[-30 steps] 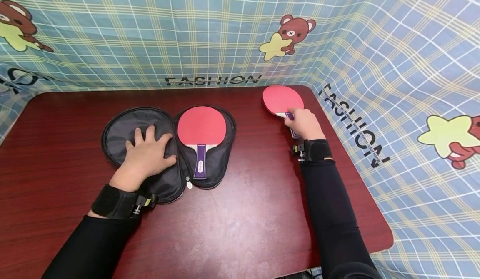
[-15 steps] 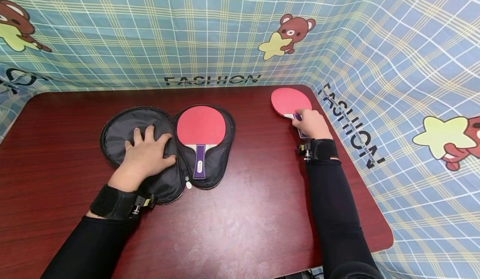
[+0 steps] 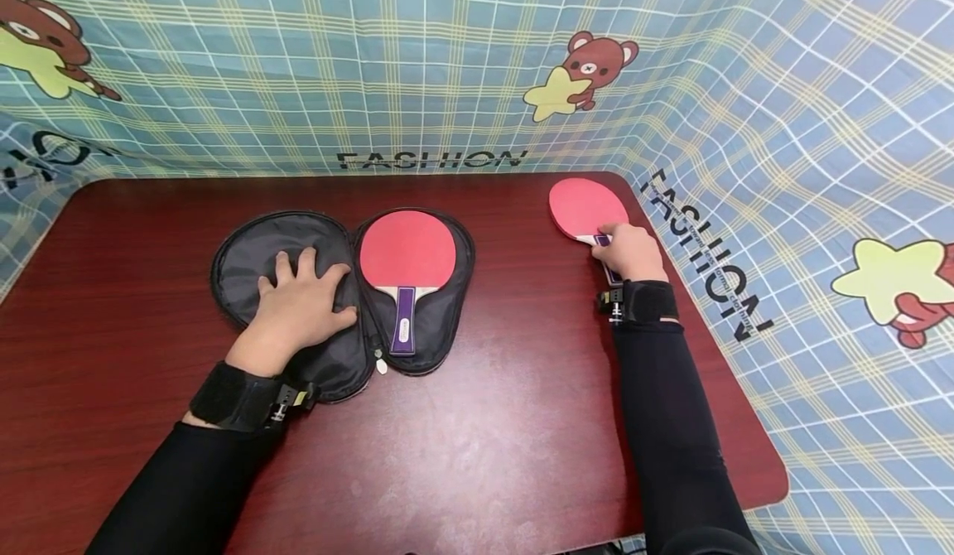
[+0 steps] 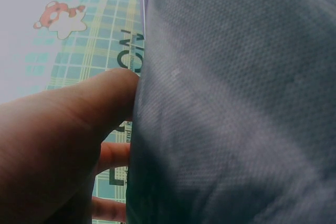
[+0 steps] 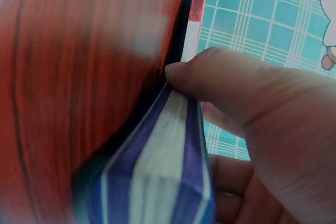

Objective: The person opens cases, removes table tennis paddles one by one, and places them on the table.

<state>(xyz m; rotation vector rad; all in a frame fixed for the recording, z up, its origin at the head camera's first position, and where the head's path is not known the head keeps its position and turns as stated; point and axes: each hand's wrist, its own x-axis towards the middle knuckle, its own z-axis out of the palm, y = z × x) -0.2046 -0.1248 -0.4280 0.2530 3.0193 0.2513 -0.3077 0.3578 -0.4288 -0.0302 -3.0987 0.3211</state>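
My left hand [image 3: 298, 311] rests with spread fingers on the lining of an opened black paddle case [image 3: 249, 261]. In the left wrist view the thumb [image 4: 79, 103] meets the dark woven fabric [image 4: 236, 98]. A red table tennis paddle [image 3: 407, 248] with a purple handle lies in the case's right half. Far to the right, my right hand [image 3: 633, 253] grips the handle of a second red paddle [image 3: 587, 207]. The right wrist view shows the thumb [image 5: 210, 72] along the edge of that purple and white handle [image 5: 157, 166], close over the wood.
The dark red table [image 3: 462, 447] has rounded corners. A blue checked curtain [image 3: 417, 58] with bears and lettering stands along its back and right sides. A zipper pull [image 3: 382, 366] hangs at the case's lower fold.
My right hand has moved right with the second paddle, towards the table's right edge. The left hand, the case and the paddle in it stay in place; the head view shifts slightly.
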